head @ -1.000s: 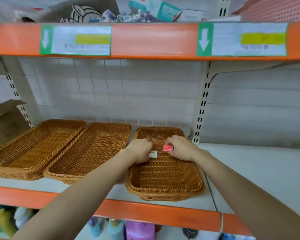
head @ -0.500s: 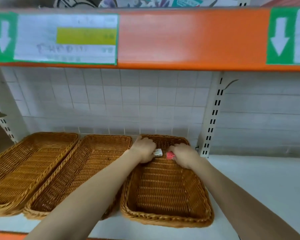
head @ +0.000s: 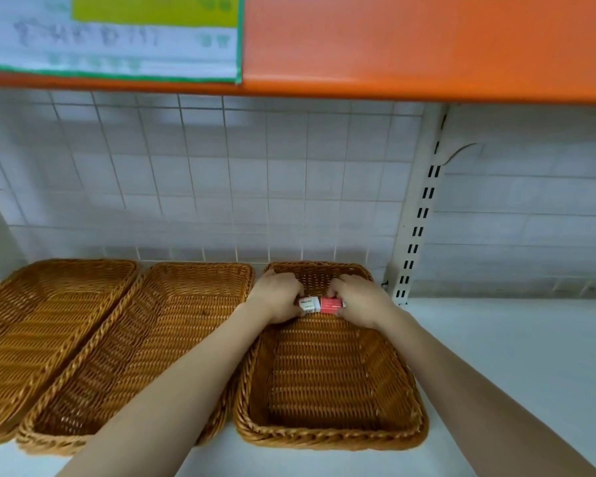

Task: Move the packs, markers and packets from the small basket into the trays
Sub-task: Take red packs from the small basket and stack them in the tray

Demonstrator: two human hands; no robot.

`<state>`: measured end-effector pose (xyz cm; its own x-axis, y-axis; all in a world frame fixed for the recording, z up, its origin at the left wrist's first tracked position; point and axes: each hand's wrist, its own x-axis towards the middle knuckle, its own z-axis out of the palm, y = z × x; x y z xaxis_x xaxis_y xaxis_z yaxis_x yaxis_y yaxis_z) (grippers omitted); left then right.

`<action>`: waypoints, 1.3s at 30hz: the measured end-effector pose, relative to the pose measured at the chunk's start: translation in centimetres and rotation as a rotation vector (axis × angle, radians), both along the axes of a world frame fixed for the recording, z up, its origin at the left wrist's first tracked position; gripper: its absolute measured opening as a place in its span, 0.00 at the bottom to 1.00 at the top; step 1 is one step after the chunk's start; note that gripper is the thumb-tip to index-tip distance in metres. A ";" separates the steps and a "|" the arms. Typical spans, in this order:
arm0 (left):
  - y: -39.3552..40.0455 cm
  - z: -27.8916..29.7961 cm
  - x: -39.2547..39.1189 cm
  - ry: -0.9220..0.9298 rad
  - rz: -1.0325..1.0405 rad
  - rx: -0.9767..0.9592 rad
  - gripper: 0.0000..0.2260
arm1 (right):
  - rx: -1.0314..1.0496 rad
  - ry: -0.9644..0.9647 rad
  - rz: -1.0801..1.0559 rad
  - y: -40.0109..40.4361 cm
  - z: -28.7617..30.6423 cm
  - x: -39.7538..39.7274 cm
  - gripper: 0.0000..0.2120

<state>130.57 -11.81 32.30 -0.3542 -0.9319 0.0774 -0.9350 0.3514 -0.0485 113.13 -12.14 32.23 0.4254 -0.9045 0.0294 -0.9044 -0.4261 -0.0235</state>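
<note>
**Both hands on small packs at the far end of the right-hand tray**

Head view: you have both hands deep in the right-hand tray point(head: 331, 438), the shorter of three wicker trays on the white shelf point(head: 516, 356). Your left hand point(head: 277, 301) curls its fingers around a white pack point(head: 309, 304). Your right hand point(head: 362, 301) does the same with a red pack point(head: 331, 303). The two packs sit end to end and touching between your hands, near the tray's far wall, their long axes running left to right in one line. I cannot tell whether they rest on the weave or are held just above it.

The relation that matters: each pack pokes out of its own hand toward the other hand, so each hand is already at its pack and neither needs to reach. Judging from this, you are setting them down against the far wall, and the coming move is to let go without knocking them out of line.

The middle tray point(head: 145, 356) and the left tray point(head: 45, 325) lie beside your left arm and show only bare weave. The small basket named in the task is not in view. Above, an orange shelf edge point(head: 427, 46) carries a paper label point(head: 111, 32).
</note>
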 end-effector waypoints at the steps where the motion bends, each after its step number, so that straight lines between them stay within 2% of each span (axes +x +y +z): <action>1: 0.0 -0.1 0.0 0.008 0.003 -0.004 0.16 | -0.003 -0.030 -0.010 0.0 0.0 0.0 0.13; 3: -0.1 -0.1 0.1 0.014 -0.002 -0.017 0.14 | -0.002 -0.082 -0.034 0.0 -0.1 -0.1 0.09; 7: 0.0 0.0 -0.1 -0.011 -0.022 -0.023 0.13 | -0.004 -0.122 -0.056 -0.1 -0.4 -0.2 0.11; 15: 0.3 0.3 -0.3 -0.047 0.011 0.014 0.17 | -0.012 0.082 -0.055 -0.5 -0.6 0.3 0.12; 18: 0.5 0.6 -0.4 -0.032 0.026 0.048 0.22 | 0.016 -0.001 -0.055 -0.2 -0.3 0.2 0.14; 21: 0.6 0.7 -0.3 0.041 0.031 0.095 0.24 | 0.036 -0.130 -0.055 0.2 0.0 -0.1 0.12; 23: 0.9 0.8 -0.2 0.128 0.009 0.068 0.18 | 0.068 -0.186 -0.017 0.3 0.3 -0.2 0.11; 25: 1.1 0.9 0.0 0.168 -0.025 0.037 0.12 | 0.103 -0.155 0.039 0.5 0.6 -0.4 0.14; 30: 1.0 1.0 -0.2 0.006 -0.055 0.100 0.16 | 0.059 -0.037 0.098 0.5 0.4 -0.5 0.17; 35: 1.0 0.9 -0.1 -0.048 -0.079 0.091 0.17 | 0.011 0.012 0.152 0.9 0.6 -0.5 0.20; 39: 0.9 0.8 -0.1 -0.092 -0.063 0.075 0.13 | -0.013 0.093 0.173 1.3 1.1 -0.2 0.15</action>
